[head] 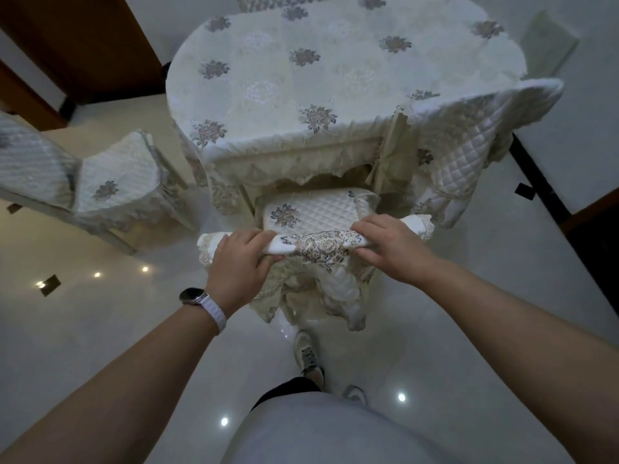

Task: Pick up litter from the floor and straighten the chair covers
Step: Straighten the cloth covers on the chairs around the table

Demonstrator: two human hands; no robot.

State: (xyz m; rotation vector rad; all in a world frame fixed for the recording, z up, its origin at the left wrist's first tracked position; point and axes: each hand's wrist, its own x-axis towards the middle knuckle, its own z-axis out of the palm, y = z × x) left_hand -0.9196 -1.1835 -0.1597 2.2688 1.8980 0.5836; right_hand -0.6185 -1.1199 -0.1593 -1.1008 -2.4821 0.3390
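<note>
Gripping: 2 hands clench the chair cover point(316, 244) along the chair's top rail
Left hand point(239, 261): closed on the cover's left end, watch point(191, 296) on wrist
Right hand point(390, 246): closed on its right end
Chair: tucked against the table point(335, 78)

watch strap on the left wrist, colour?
White strap, dark round watch face; it shows clearly in the head view, the only one.
</note>
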